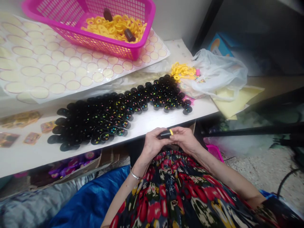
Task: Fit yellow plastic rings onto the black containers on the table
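My left hand is closed around a small black tube, held over my lap just below the table edge. My right hand pinches a yellow ring sitting on the tube's end. Both hands touch each other around the tube. On the white table above them lies a dense field of several black tubes, many showing coloured dots at their open ends. A small heap of loose yellow rings lies at the field's far right.
A pink basket with yellow rings and two dark tubes stands at the back. Sheets of round stickers lie under it. A plastic bag and yellow paper sit at right. Boxes and blue cloth are under the table.
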### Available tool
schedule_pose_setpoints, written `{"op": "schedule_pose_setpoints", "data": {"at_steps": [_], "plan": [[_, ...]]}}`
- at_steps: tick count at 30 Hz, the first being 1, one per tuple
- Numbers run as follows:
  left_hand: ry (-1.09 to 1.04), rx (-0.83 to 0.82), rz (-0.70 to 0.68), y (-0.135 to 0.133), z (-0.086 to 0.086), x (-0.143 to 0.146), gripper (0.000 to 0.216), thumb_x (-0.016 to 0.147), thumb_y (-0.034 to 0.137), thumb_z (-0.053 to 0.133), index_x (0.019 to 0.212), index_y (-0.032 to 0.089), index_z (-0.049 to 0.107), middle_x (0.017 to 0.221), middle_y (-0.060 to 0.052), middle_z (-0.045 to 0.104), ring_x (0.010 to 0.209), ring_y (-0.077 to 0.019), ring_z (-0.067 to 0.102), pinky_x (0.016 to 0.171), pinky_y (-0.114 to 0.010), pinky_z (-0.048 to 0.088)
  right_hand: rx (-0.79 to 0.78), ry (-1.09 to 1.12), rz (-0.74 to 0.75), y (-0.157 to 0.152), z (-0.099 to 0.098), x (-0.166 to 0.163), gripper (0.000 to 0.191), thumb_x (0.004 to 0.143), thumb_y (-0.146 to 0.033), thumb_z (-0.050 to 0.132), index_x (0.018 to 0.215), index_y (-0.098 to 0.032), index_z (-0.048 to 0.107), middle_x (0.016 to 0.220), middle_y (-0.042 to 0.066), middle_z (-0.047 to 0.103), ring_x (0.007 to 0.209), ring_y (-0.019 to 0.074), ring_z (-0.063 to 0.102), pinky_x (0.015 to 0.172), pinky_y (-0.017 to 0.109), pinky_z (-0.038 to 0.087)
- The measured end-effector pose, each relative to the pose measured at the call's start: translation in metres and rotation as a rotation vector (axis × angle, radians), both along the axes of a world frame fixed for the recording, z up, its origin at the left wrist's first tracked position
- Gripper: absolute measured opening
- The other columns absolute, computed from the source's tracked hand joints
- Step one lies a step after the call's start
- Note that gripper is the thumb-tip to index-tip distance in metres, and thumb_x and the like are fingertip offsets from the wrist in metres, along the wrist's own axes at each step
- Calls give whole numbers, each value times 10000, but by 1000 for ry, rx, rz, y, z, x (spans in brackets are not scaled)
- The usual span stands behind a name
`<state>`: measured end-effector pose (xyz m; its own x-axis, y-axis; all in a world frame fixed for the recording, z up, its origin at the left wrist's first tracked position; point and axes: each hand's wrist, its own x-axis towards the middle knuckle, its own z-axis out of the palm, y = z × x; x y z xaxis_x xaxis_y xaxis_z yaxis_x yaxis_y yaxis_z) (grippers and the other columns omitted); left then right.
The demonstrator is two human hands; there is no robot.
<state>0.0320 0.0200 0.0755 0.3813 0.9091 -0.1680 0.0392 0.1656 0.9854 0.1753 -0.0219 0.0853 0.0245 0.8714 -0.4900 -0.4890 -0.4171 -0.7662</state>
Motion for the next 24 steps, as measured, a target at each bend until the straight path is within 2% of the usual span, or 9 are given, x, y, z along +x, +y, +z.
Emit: {"op": "schedule_pose_setpoints", "data": {"at_steps": [3, 6, 9, 11, 13, 15, 18, 20, 24], "plan": [[-100, -38, -61, 0, -7, -1, 390, 570, 276, 783, 933, 163, 695, 886, -38, 657, 835, -172, 592, 783, -279, 464, 86, -372, 79, 2, 11, -3, 249, 565, -207, 762, 780, -141, 655, 663, 2, 601, 570, 126, 553, 584, 300, 494], [-198, -38, -93, 0, -7, 2, 422, 574, 291, 784, 966, 166, 691, 945, -50, 664, 892, -186, 583, 837, -293, 450, 397, -855, 188, 0, 26, -3, 130, 711, -160, 634, 837, -158, 665, 740, 29, 569, 674, 143, 529, 653, 303, 477], [-278, -87, -58, 3, -4, 9, 425, 564, 293, 791, 949, 150, 682, 917, -48, 662, 853, -180, 584, 799, -288, 464, 663, -1050, 285, 1, 42, 1, 232, 800, -133, 526, 1005, -170, 630, 889, 78, 585, 824, 177, 542, 767, 327, 469], [-310, -98, -16, 7, 0, 13, 409, 566, 270, 791, 936, 144, 671, 888, -39, 657, 821, -166, 583, 774, -282, 470, 749, -1015, 294, 4, 52, 4, 306, 805, -151, 545, 1106, -183, 585, 997, 92, 593, 920, 191, 546, 832, 335, 459], [-344, -75, 20, 13, 5, 14, 405, 567, 244, 791, 937, 148, 660, 868, -30, 650, 795, -152, 580, 756, -277, 473, 743, -925, 258, 11, 57, 6, 321, 804, -179, 565, 1124, -197, 578, 1015, 76, 604, 909, 179, 561, 827, 322, 466], [-347, 14, 37, 21, 9, 12, 398, 568, 234, 791, 935, 154, 658, 896, -36, 637, 824, -156, 578, 775, -285, 470, 655, -803, 197, 22, 57, 7, 240, 813, -220, 561, 1045, -196, 617, 942, 53, 624, 825, 155, 576, 769, 296, 479], [-222, 257, 74, 31, 16, 4, 347, 581, 265, 783, 895, 163, 674, 950, -57, 598, 900, -176, 556, 822, -305, 454, 464, -604, 119, 41, 51, 4, 185, 805, -311, 571, 896, -169, 646, 799, 25, 623, 707, 131, 563, 675, 267, 469], [-74, 409, 102, 35, 19, -2, 298, 609, 300, 764, 869, 178, 685, 947, -60, 578, 903, -179, 538, 825, -317, 447, 374, -493, 172, 51, 48, 0, 212, 762, -334, 618, 873, -155, 643, 774, 15, 615, 688, 123, 547, 646, 254, 451], [168, 684, 106, 36, 23, -11, 248, 676, 350, 705, 882, 212, 691, 980, -72, 591, 975, -216, 483, 891, -394, 408, 300, -366, 407, 61, 49, -3, 322, 618, -255, 733, 906, -143, 645, 813, 3, 614, 729, 121, 531, 644, 234, 418]]}}
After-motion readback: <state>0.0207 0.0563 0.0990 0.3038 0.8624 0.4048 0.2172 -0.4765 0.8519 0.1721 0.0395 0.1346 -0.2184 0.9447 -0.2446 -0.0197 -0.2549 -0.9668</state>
